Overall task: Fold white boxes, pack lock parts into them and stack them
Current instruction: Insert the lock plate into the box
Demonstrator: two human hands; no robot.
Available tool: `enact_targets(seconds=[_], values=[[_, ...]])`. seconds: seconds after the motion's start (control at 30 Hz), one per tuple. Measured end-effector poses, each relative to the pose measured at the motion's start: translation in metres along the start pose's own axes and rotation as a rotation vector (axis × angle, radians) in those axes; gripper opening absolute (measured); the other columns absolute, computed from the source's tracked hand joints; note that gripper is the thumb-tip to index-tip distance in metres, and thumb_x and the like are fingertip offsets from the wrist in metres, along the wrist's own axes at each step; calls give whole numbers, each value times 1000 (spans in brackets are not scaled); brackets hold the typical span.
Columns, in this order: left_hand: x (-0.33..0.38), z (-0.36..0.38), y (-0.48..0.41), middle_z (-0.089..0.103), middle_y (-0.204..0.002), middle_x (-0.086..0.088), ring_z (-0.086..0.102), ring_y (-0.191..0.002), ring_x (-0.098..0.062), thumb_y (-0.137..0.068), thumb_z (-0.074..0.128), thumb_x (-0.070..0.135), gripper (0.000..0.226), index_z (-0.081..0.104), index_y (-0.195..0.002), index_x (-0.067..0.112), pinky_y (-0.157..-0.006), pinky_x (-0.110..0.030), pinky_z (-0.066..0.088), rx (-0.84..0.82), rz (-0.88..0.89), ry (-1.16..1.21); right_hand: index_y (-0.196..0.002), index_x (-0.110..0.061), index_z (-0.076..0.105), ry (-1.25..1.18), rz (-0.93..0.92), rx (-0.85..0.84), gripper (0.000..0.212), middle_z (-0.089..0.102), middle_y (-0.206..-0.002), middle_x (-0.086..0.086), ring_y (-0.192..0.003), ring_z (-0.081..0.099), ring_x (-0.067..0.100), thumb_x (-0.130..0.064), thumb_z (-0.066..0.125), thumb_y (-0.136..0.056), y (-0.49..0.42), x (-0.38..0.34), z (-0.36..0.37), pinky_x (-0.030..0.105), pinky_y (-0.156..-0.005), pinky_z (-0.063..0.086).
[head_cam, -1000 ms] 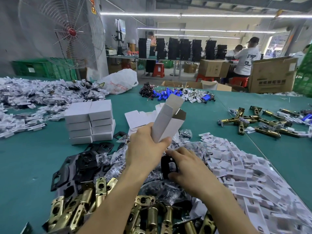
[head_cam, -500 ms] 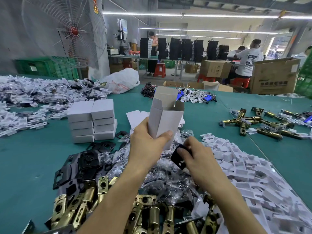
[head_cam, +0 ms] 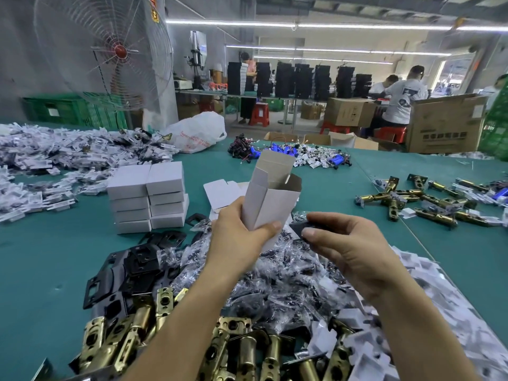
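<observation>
The white box, matte card with top flaps open, is held upright over the teal table, its base gripped by the left hand. Beside it the right hand pinches a flat black plate. Shiny brass latches lie nearest; closed boxes stack in 2 columns at left.

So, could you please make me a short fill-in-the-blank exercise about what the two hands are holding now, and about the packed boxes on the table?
1. The left hand grips a box whose top flaps are ___.
2. The right hand pinches a small ___ part.
3. The stack of closed boxes stands on the person's ___ side of the box in the hand.

Missing words: open; black; left.
</observation>
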State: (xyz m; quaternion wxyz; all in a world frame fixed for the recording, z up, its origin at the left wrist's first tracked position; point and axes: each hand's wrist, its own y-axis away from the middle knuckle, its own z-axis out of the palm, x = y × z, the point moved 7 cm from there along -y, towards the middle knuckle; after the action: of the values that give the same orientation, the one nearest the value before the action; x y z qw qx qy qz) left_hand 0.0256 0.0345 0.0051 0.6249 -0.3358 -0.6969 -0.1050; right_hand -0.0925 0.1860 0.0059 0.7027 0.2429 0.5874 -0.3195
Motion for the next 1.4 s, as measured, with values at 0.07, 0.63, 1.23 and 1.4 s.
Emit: enact_targets(seconds=[0.07,0.63,1.23,1.4], values=[[-1,0,0,72,-91,12,69,-82,-8,-76,86,21,33,64,-96,31,-75,-34,58,0,-4,19,-106,2,68,-144,39,-67,54,75,-90,16,-73,71,16,7,74,-52,2,-2,6,19,-64,57],[-3,6,1,73,-95,9,70,-85,-13,-75,86,15,35,68,-102,30,-64,-24,56,-98,-77,92,-103,-18,62,154,-488,156,33,77,-90,0,-82,73,19,-2,76,-77,25,-61,-7,18,-67,55],[11,39,27,77,-97,-4,71,-85,-14,-66,81,12,34,76,-99,20,-71,-24,56,-617,-106,191,-96,-16,73,843,-892,112,26,70,-82,-7,-75,65,6,-11,84,-73,55,-92,24,22,-68,53],[11,39,27,77,-94,-2,71,-83,-13,-67,81,11,32,76,-96,22,-69,-24,55,-613,-104,172,-85,-16,77,985,-915,101,15,71,-77,-7,-70,63,5,-4,81,-77,54,-89,30,19,-62,46]])
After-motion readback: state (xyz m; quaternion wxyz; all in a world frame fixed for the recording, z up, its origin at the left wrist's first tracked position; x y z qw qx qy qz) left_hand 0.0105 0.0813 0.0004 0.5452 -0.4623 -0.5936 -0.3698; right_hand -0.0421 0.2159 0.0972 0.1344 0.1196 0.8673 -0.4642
